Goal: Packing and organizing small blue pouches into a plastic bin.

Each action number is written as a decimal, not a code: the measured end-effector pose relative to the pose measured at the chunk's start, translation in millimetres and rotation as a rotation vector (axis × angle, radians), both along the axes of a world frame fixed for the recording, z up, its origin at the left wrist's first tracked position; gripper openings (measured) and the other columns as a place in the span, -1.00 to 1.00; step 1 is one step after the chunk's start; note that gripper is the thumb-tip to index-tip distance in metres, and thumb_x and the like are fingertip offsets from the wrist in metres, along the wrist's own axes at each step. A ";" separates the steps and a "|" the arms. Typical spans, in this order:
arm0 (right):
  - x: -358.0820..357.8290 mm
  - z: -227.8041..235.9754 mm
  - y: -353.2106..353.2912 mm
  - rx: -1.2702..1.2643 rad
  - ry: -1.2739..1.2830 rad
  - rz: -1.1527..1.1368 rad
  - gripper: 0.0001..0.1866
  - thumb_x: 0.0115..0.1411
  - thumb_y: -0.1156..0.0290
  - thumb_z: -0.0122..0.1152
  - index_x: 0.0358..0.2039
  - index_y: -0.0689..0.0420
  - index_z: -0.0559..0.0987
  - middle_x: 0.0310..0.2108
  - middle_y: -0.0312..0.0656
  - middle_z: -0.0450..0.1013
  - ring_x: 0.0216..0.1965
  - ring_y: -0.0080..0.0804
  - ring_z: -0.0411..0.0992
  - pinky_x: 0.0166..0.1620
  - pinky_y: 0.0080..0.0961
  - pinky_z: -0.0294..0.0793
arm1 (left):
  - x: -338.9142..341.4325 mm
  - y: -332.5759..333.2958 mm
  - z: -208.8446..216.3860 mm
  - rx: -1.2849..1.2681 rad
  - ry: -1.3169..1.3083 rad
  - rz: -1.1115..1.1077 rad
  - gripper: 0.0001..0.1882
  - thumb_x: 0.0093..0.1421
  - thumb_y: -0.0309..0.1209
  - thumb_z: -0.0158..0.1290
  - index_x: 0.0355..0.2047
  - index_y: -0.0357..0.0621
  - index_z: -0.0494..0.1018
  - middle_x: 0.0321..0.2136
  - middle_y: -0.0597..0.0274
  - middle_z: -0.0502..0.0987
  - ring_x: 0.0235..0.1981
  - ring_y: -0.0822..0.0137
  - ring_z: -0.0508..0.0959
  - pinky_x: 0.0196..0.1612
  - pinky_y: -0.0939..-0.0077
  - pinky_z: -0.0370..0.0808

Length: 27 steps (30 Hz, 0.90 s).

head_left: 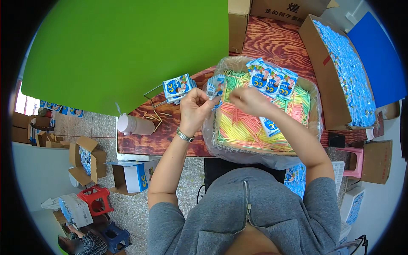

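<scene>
My left hand [195, 106] pinches a small blue-and-white packet [216, 84], held up at the left edge of a plastic-lined box [212, 138]. Just to the packet's right, my right hand [250, 101] hovers over the box with fingertips pressed together; what they hold, if anything, is hidden. Thin green, pink and yellow sticks [238, 131] fill the box. Several printed packets [272, 80] lie on the sticks at the back, and another packet [270, 126] is partly under my right forearm. Left of my left hand, a wire rack [159, 102] carries a stack of packets [177, 87].
A pale pink bottle [135, 125] and loose sticks [156, 119] are on the red wooden table [170, 144]. A green panel [127, 51] rises behind. At right stands a large carton [325, 80] full of blue packets. Lower left, another person [87, 242] is beside stools.
</scene>
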State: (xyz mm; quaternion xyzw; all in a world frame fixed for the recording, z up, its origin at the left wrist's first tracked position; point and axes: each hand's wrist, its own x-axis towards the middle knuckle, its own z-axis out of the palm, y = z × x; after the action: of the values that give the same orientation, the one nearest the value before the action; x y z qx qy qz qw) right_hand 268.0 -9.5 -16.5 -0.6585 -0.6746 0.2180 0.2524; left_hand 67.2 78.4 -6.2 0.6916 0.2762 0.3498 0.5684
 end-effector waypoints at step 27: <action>19.0 91.0 -23.6 -0.317 0.200 0.040 -0.75 0.36 0.28 -0.06 -0.25 0.25 0.31 -0.46 0.07 0.47 -0.36 0.06 0.49 -0.30 -0.11 0.43 | 5.1 3.3 -15.2 0.229 0.067 0.137 -0.80 0.06 -0.46 0.28 -0.52 -0.27 0.47 -0.64 0.43 0.45 -0.60 0.63 0.36 -0.54 0.68 0.33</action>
State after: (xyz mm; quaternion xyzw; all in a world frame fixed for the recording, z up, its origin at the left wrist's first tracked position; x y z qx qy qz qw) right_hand 287.0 -33.1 74.5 -0.6514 -0.6164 0.3911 0.2067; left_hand 72.3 81.7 -21.4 0.7427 0.2999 0.3937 0.4510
